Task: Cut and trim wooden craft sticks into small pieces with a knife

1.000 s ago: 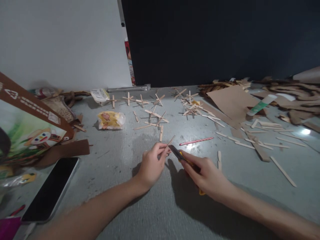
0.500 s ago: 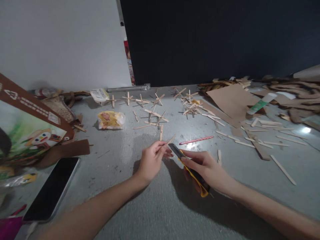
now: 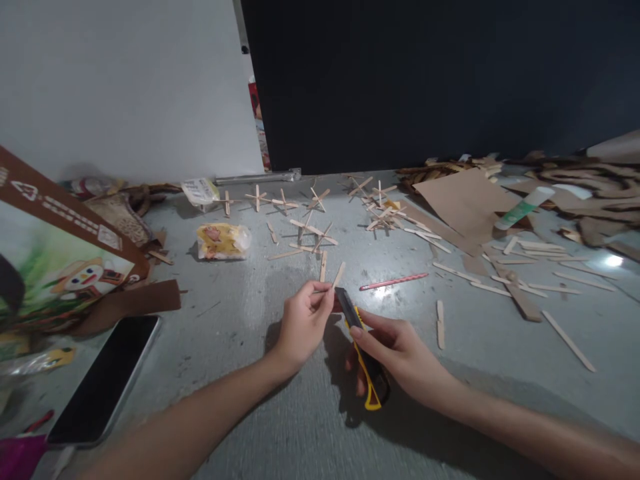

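Observation:
Pinched in my left hand [image 3: 306, 323] is a short wooden stick [image 3: 339, 274], its free end pointing up and away. My right hand [image 3: 397, 347] is wrapped round a yellow and black utility knife [image 3: 369, 363], whose tip end lies close beside the fingers of my left hand. Whether the blade touches the stick I cannot tell. Just beyond my left hand another stick piece [image 3: 323, 265] lies on the grey tabletop [image 3: 240, 400]. A red pencil [image 3: 394, 281] rests past the knife, and two short stick pieces [image 3: 440, 325] lie to the right.
Several crossed-stick assemblies [image 3: 257, 198] stand along the back. Loose sticks [image 3: 540, 247], brown cardboard [image 3: 465, 200] and a green glue stick [image 3: 524, 208] lie at right. On the left are a phone [image 3: 105, 380], a printed bag [image 3: 75, 253] and a yellow packet [image 3: 223, 241].
The stick in my left hand has turned more upright. My right hand has shifted left and swung the knife steeper, which uncovers the short stick pieces at right.

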Motion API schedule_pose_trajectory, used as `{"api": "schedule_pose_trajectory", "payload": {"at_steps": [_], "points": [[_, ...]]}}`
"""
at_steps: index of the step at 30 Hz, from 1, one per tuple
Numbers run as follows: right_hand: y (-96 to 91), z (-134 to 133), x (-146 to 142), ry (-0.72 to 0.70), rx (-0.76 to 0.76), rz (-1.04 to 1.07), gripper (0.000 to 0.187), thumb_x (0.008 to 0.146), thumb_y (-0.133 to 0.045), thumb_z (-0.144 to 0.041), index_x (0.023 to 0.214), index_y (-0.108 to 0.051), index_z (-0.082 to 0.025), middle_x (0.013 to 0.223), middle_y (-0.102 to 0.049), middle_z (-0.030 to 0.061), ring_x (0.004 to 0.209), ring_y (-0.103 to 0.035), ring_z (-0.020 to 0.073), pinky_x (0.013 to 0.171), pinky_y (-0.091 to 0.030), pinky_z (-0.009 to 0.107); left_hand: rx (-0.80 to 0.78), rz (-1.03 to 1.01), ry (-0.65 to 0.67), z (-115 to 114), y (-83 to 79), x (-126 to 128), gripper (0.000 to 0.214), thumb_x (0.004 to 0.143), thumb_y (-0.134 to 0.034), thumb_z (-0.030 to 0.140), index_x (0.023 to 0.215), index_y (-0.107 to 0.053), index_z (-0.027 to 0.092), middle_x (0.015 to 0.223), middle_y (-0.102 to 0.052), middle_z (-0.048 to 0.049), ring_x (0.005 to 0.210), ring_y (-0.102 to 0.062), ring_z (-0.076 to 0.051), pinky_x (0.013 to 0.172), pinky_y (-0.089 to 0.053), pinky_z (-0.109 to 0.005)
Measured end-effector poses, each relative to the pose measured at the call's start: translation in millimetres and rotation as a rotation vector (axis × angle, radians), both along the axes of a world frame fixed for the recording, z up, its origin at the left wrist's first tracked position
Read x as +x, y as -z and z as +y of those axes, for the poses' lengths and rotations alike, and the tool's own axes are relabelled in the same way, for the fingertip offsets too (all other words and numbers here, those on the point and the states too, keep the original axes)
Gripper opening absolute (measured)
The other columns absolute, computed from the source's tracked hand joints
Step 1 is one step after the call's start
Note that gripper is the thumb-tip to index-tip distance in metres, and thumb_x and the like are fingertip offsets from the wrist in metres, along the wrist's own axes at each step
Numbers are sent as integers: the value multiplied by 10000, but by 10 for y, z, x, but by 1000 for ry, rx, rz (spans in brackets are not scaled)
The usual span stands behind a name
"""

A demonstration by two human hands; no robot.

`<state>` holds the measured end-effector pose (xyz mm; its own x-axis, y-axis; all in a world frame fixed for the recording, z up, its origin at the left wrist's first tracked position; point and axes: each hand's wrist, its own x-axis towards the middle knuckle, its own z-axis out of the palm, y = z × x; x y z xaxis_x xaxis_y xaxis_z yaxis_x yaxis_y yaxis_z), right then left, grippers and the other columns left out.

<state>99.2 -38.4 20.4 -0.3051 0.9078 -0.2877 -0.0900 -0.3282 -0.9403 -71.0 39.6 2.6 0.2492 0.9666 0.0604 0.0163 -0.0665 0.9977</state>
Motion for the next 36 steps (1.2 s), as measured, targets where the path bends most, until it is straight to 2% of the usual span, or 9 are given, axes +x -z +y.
{"api": "schedule_pose_trajectory", "payload": {"at_steps": [5,7,10,12,16,21,26,31,36], "points": [[-4,-19,-23,-2,19,-29,749,971,-616,-642,1580,-469,-231,766,-734,4,534,-715,168,526,-604,289,-89,-112,53,4,0,8,378,923,-721,554,991,-610,198,889,-831,-102,855,-819,-249,838,-638,-365],[-2,-8,-19,15,57,-84,744,979,-604,-636,1580,-482,-216,743,-720,0,535,-699,164,519,-592,283,-120,-162,75,11,-3,13,406,904,-738,572,997,-606,200,880,-830,-100,849,-821,-250,872,-645,-392],[-15,26,17,79,138,-190,664,965,-632,-617,1465,-618,-180,658,-661,-22,517,-636,140,497,-553,251,-131,-176,81,19,-6,15,437,877,-764,587,995,-606,197,869,-830,-102,839,-824,-256,877,-655,-410],[-50,56,66,95,122,-179,645,934,-663,-632,1379,-679,-166,618,-633,-31,467,-587,125,451,-522,235,-125,-165,85,21,-7,12,448,870,-771,586,1010,-618,189,880,-832,-108,844,-825,-263,861,-664,-412],[-145,105,192,102,11,-73,671,863,-713,-683,1286,-708,-162,586,-628,-33,354,-541,121,341,-452,226,-127,-166,95,28,-8,10,472,874,-761,594,1054,-645,173,918,-831,-121,872,-828,-271,846,-677,-408],[-148,111,233,135,80,-108,602,869,-722,-686,1163,-736,-160,598,-642,-20,358,-567,126,344,-477,233,-140,-213,92,46,-14,17,526,849,-769,636,1056,-635,171,907,-829,-122,861,-831,-277,853,-680,-418],[-97,123,205,112,117,-126,660,876,-725,-682,1255,-734,-142,596,-641,-16,396,-578,127,378,-497,235,-134,-236,79,56,-31,11,514,859,-767,624,1037,-642,159,906,-828,-128,854,-829,-284,842,-683,-421],[-117,144,229,82,2,1,706,891,-727,-647,1383,-656,-145,594,-644,-31,356,-580,130,345,-465,217,-109,-225,89,48,-51,6,472,875,-765,595,1022,-647,163,896,-829,-125,836,-828,-277,840,-680,-420],[-122,135,226,72,-62,73,707,885,-742,-621,1391,-642,-137,567,-641,-32,326,-563,127,322,-429,199,-91,-208,87,35,-36,8,445,883,-762,588,1002,-651,174,893,-828,-112,850,-826,-268,854,-674,-413]]}}
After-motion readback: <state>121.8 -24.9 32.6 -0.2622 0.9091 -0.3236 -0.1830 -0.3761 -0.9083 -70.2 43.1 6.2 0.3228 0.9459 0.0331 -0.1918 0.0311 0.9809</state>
